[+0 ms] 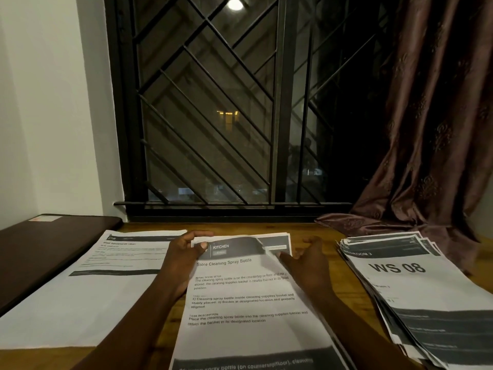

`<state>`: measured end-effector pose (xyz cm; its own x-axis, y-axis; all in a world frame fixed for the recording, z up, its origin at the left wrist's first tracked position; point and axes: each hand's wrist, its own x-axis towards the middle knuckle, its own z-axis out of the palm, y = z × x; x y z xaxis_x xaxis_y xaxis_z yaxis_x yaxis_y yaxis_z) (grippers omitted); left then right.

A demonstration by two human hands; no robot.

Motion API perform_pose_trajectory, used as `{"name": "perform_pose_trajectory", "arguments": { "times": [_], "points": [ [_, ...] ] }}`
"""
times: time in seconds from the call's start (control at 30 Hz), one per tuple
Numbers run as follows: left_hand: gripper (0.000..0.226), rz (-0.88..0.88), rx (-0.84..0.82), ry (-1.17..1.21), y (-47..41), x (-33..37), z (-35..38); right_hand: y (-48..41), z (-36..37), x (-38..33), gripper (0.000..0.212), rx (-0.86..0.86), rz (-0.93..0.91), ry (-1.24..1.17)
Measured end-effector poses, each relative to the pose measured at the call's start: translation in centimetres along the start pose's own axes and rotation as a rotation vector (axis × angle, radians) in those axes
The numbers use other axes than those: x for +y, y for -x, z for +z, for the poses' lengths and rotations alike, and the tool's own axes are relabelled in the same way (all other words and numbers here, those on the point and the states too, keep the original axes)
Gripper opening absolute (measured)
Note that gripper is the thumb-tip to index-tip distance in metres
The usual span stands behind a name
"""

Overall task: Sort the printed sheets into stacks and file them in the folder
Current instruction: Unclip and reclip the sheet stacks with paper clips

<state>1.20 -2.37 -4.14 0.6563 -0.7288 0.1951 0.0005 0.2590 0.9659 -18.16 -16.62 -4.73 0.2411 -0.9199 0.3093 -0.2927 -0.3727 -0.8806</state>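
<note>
Three lots of printed sheets lie on the wooden table. The middle stack (pixel 248 297) has a top sheet headed "KITCHEN". My left hand (pixel 184 255) pinches that stack's far left corner between thumb and fingers. My right hand (pixel 306 260) rests near its far right corner, thumb lifting the curled edge of the top sheet, fingers spread. A single sheet (pixel 88 295) lies to the left. A fanned, untidy pile (pixel 416 295) topped by a sheet marked "WS 08" lies to the right. A dark brown folder (pixel 40 247) lies shut at the far left.
The wooden table (pixel 165 332) butts against a barred window (pixel 226 116) with a dark sill. A brown curtain (pixel 432 129) hangs at the right and its hem drapes onto the table's far right corner. A white wall stands at the left.
</note>
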Motion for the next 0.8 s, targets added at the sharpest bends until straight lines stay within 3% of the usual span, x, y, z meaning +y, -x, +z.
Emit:
{"name": "perform_pose_trajectory", "arguments": {
  "times": [0.1,0.23,0.47,0.67,0.8],
  "points": [
    [0.022,0.001,0.018,-0.005,-0.1,-0.1,0.0,-0.2,0.8,0.7,0.042,0.01,-0.041,0.068],
    [0.022,-0.01,0.018,-0.005,-0.1,0.0,-0.1,-0.4,-0.2,0.6,0.014,0.05,-0.078,-0.133],
    [0.021,-0.03,0.038,-0.044,-0.3,-0.3,-0.2,-0.3,-0.5,-0.4,0.025,0.049,-0.115,-0.225],
    [0.022,-0.025,0.057,-0.033,-0.1,-0.1,0.0,0.4,-0.8,-0.7,0.016,0.09,-0.245,-0.128],
    [0.021,-0.02,0.064,-0.036,0.1,0.1,0.1,0.6,-1.1,-0.9,0.025,0.14,-0.352,-0.003]
  ]
}}
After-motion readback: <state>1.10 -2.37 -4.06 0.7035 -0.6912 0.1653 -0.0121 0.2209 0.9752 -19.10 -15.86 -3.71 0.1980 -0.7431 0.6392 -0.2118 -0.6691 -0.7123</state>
